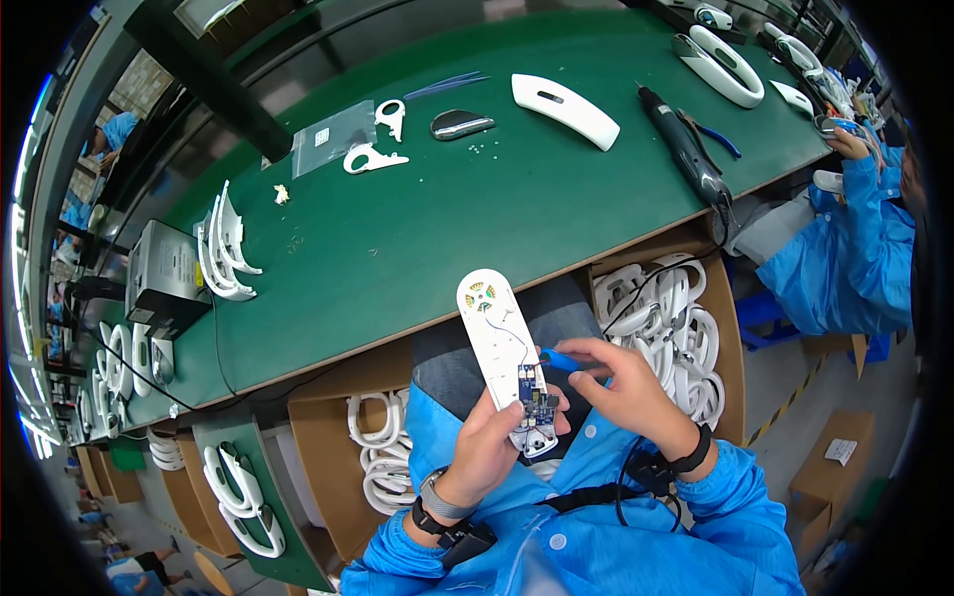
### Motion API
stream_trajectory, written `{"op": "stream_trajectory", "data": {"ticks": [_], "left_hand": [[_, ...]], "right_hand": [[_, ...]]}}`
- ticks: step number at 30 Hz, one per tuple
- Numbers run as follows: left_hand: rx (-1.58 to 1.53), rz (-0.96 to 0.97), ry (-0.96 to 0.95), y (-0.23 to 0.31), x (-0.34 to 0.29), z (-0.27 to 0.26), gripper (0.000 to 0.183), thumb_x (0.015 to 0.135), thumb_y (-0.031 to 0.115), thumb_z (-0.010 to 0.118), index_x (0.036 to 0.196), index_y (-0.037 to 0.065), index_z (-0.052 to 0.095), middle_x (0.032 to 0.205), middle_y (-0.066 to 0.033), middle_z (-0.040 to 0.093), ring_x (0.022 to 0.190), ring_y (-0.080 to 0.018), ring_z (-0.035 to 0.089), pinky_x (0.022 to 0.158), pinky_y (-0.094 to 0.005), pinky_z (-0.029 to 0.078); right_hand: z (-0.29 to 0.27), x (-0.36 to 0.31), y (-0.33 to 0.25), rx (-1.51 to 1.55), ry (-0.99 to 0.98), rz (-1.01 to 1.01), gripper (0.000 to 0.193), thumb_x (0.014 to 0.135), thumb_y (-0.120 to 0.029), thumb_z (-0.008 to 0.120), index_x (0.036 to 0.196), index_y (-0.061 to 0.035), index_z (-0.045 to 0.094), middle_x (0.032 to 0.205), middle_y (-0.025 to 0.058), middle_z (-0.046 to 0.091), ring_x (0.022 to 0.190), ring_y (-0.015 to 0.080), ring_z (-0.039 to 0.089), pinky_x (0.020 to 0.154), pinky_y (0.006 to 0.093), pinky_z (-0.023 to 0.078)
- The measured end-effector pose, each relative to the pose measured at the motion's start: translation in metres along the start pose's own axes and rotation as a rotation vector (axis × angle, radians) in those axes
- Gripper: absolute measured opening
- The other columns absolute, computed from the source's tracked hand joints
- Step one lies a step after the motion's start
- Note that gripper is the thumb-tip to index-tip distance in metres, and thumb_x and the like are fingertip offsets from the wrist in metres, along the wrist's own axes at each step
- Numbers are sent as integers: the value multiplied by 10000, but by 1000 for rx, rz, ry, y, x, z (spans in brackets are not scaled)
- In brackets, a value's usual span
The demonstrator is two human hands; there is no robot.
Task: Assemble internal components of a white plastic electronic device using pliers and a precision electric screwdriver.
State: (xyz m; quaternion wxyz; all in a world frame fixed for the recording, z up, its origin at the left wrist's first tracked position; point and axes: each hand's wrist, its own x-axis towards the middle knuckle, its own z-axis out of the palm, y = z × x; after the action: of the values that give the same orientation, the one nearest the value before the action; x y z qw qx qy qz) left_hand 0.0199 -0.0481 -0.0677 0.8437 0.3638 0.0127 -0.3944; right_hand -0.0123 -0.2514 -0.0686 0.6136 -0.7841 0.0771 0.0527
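Note:
My left hand (489,437) is closed around the lower end of a long white plastic housing (497,333), held above my lap. A blue circuit board (538,397) lies on the housing near my left thumb, with thin wires running up to a round patch of contacts at the far end. My right hand (626,382) is at the right side of the board. Its thumb and index finger pinch a small blue piece (558,361), whose exact kind I cannot make out. The other fingers are curled.
On the green table (397,228) lie a curved white cover (564,107), a black electric screwdriver (686,144), blue-handled pliers (717,137), a clear bag (333,137) and white ring-ended parts (374,159). Boxes of white frames (666,328) stand below. A co-worker's blue sleeve (863,214) is at right.

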Motion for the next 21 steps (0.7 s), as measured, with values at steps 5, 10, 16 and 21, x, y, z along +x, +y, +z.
{"op": "stream_trajectory", "data": {"ticks": [5,10,16,21], "left_hand": [[22,8,-25,-1,1,4,607,979,212,499,1487,-4,248,1136,-215,603,949,-297,649,877,-395,509],[73,17,-4,-5,-2,2,573,982,186,480,1475,-12,266,1167,-196,596,972,-293,643,890,-403,509],[78,10,-112,-2,-3,-2,453,986,59,397,1425,-8,313,1275,-180,554,1030,-274,647,943,-395,521],[210,-45,25,-4,0,3,574,964,88,448,1493,-16,251,1321,-167,527,1096,-276,598,925,-419,509]], "right_hand": [[-1,-7,-7,-201,164,-341,335,803,-51,694,1135,-31,656,1244,176,626,1074,340,651,855,377,549],[-8,3,-28,-213,38,-591,454,760,-111,735,1189,-41,605,1243,154,625,1130,360,620,969,419,483],[-6,10,-15,153,-161,-231,497,823,-156,748,1240,-4,523,1031,109,685,1015,221,661,929,341,486],[-10,5,-21,53,-151,-218,305,759,-124,805,981,-20,625,807,41,641,736,143,609,693,272,499]]}}
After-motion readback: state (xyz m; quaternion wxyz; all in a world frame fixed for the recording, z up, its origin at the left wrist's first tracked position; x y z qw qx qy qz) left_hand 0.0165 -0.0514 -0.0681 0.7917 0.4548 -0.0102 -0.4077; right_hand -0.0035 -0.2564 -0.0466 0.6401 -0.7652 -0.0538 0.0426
